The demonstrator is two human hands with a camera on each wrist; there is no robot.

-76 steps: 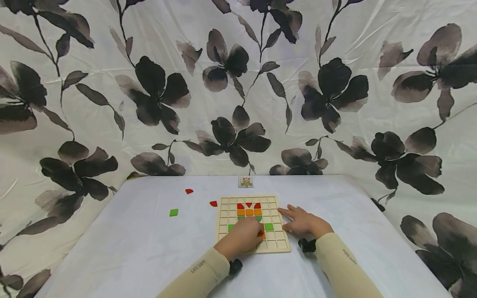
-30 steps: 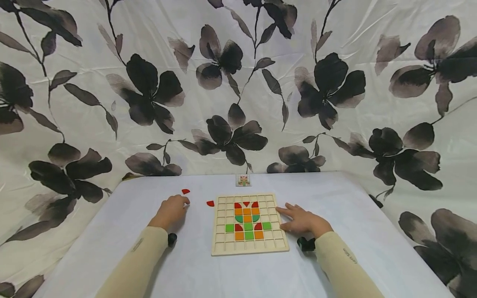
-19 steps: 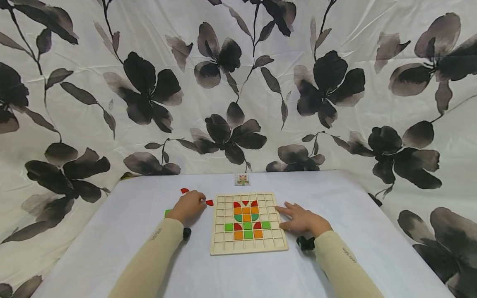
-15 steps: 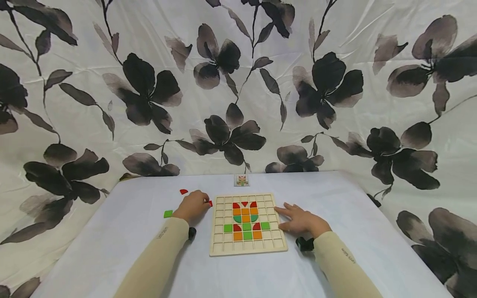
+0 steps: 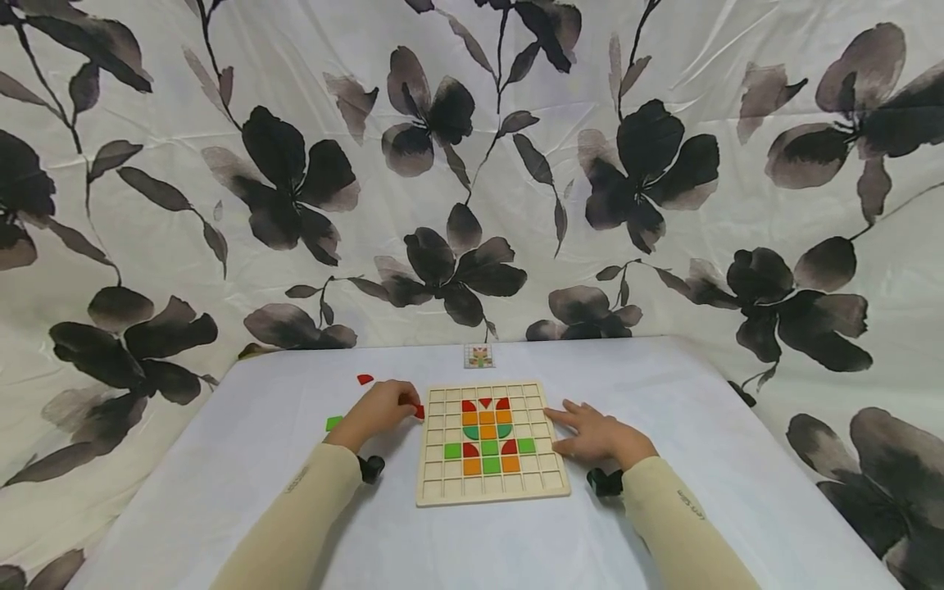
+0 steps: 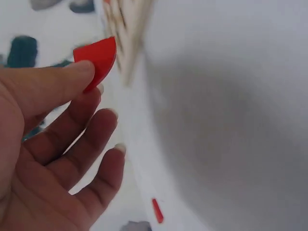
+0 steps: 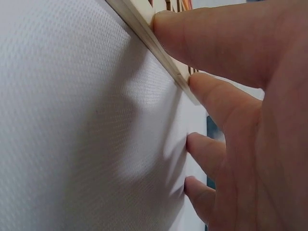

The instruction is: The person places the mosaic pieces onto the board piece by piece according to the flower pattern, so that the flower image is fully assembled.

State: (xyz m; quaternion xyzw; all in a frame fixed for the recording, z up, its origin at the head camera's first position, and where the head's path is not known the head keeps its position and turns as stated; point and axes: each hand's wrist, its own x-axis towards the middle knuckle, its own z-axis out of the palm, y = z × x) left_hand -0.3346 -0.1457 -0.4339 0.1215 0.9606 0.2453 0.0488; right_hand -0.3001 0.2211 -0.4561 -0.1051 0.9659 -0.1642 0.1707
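Note:
My left hand (image 5: 383,407) pinches a red quarter-circle tile (image 6: 102,55) between thumb and index finger, just off the left edge of a wooden grid board (image 5: 442,483). The other left fingers are loosely bent in the left wrist view. On the board lies a figure of red, orange and green tiles, with a green square (image 5: 490,447) near its middle. My right hand (image 5: 599,434) has its fingers spread at the board's right side; thumb and index finger touch the board's edge (image 7: 154,45), while the other fingertips reach toward the cloth.
Left of the board lie another red quarter-circle tile (image 5: 365,378) and a green square tile (image 5: 333,423), partly behind the left hand. A small pattern card (image 5: 479,355) sits beyond the board. White cloth covers the table (image 5: 516,549); a floral curtain (image 5: 546,270) hangs behind.
My left hand left the board's figure, went left to the loose tiles, then moved right and took up the red tile near the board. My right hand has stayed at the board's edge.

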